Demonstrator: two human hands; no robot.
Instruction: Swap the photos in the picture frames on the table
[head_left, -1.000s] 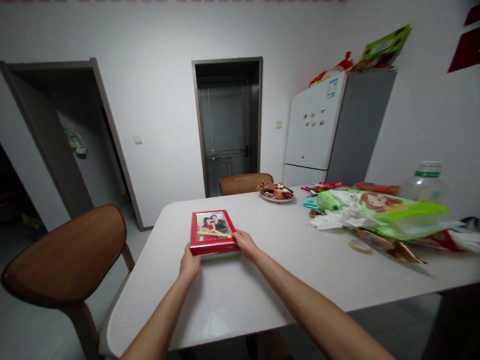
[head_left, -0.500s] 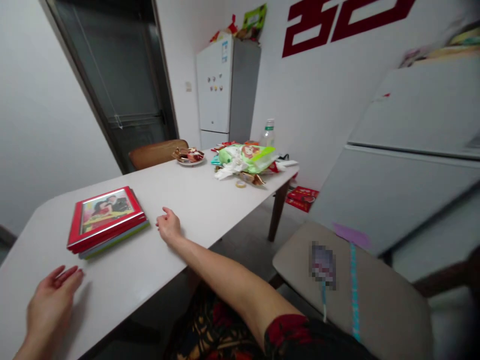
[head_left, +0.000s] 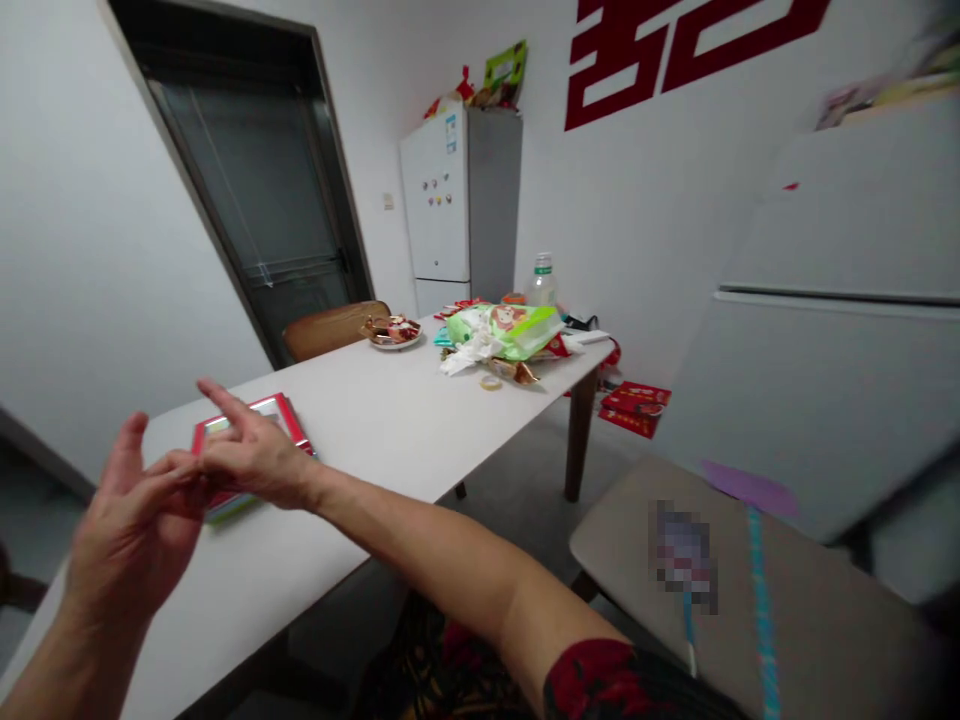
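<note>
In the head view my left hand (head_left: 139, 535) and my right hand (head_left: 259, 455) meet in front of me at the left. Their fingers touch or cross; just how they overlap is hard to make out. On each hand one finger or thumb points up, apart from the rest. Neither hand shows anything held. Behind them, on the white table (head_left: 382, 430), lies a red picture frame (head_left: 291, 412) on top of a stack with a green edge below. My hands and right wrist cover much of its picture.
Toward the table's far end are a green snack bag (head_left: 517, 330), crumpled white tissue (head_left: 476, 350), a clear bottle (head_left: 543, 280), a roll of tape (head_left: 490, 383) and a plate of wrappers (head_left: 395, 338). A chair (head_left: 622, 535) on my right bears a purple paddle shape (head_left: 750, 488).
Both hands have lifted and come together in front of the picture frame, the right moving left and the left moving right. The view has shifted slightly.
</note>
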